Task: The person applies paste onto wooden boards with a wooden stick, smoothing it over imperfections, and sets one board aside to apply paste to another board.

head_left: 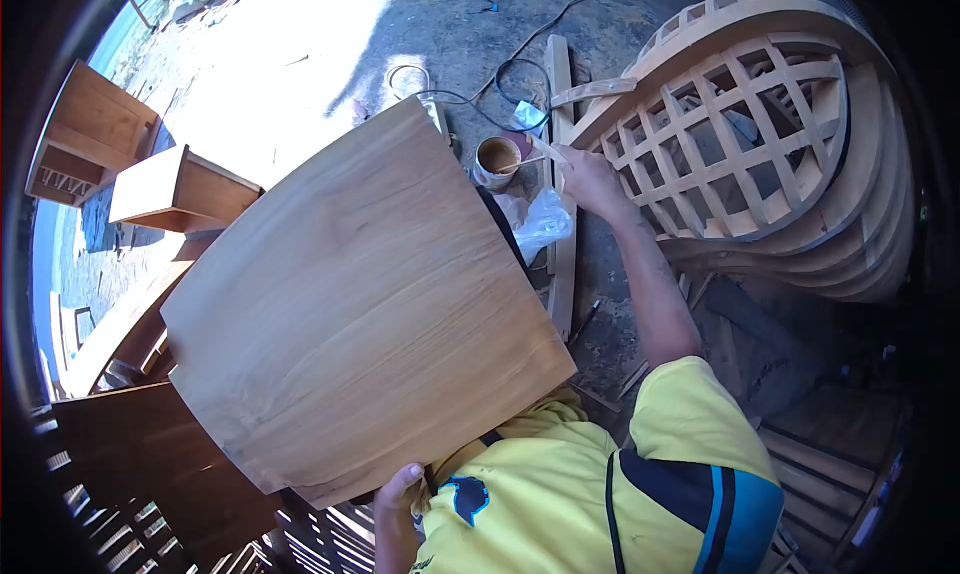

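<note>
A large, smooth wooden panel (pixel 370 304) with slightly curved sides lies tilted across my lap. My left hand (pixel 400 492) grips its lower edge, thumb at the rim and the other fingers mostly hidden. Beyond the panel's right side, my right hand (pixel 592 182) reaches out beside an open can (pixel 497 160) of brown paste. Its fingers are closed on a pale thin stick (pixel 522 163) that slants over the can's mouth; the exact grip is hard to make out. A crumpled clear plastic bag (pixel 545 222) lies just below the can.
A curved wooden lattice frame (pixel 720 144) stands at the right. Long timber strips (pixel 562 284) lie on the floor near the can, and a black cable (pixel 520 49) loops behind it. Wooden drawer-like boxes (pixel 185 194) and a dark board (pixel 150 454) are at the left.
</note>
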Motion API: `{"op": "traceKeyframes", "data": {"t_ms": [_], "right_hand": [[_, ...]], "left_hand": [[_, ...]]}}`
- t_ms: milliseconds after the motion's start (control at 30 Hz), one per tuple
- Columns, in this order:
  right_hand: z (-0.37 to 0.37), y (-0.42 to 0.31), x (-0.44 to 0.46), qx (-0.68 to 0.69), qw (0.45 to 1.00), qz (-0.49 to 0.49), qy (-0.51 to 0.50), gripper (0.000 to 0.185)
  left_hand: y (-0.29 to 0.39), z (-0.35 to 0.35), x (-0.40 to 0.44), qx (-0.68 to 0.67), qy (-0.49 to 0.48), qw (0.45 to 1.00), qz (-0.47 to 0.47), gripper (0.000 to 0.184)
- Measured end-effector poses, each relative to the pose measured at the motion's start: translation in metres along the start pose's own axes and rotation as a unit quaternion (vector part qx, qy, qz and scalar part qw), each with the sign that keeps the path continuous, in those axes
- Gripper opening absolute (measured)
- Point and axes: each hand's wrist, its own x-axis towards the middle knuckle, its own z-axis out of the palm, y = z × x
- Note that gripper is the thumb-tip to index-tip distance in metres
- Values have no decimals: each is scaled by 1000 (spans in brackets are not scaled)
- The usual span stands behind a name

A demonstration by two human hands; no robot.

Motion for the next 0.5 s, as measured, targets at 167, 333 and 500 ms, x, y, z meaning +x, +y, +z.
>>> {"op": "traceKeyframes", "data": {"t_ms": [167,333,500], "right_hand": [[58,2,47,-77,996,-40,-5,40],[116,-16,126,-165,982,-51,-76,27],[168,-22,164,-300,944,-81,-111,25]], "left_hand": [[12,-6,-21,27,41,999,-22,78],[11,-3,-28,31,60,997,-33,77],[2,1,-25,15,60,998,-35,76]]}}
